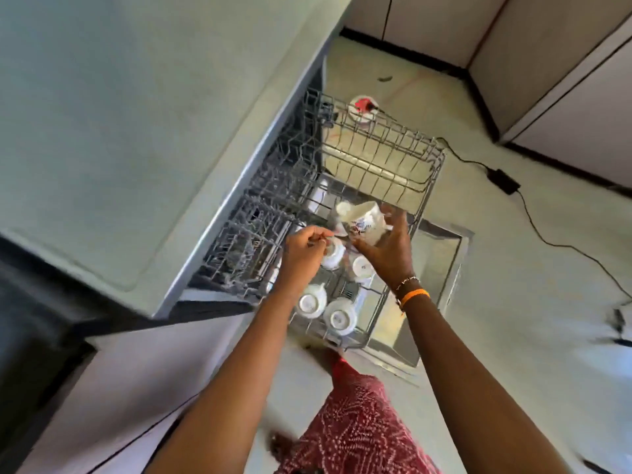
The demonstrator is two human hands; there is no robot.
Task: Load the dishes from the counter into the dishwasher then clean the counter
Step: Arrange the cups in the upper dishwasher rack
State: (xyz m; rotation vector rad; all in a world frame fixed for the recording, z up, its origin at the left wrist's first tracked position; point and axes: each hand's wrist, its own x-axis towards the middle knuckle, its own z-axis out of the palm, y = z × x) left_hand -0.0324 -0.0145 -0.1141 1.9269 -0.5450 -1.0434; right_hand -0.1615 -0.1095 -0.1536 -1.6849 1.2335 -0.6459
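Observation:
The dishwasher's wire rack (431, 155) is pulled out over the open door (441, 265). My right hand (388, 249) holds a white cup with a floral print (363, 218), tilted on its side above the rack's middle. My left hand (302, 249) is curled with its fingertips pinching a plain white cup (333, 255) that sits upside down in the rack. Three more white cups stand upside down nearer me: one (363, 268) under my right hand, two (311, 304) (340, 318) at the front. The grey counter (130, 131) lies to the left.
The far half of the rack holds nothing. On the floor beyond it stands a round white and red object (363, 106). A black cable with an adapter (502, 179) runs across the floor to the right. Cabinet doors (564, 97) line the far right.

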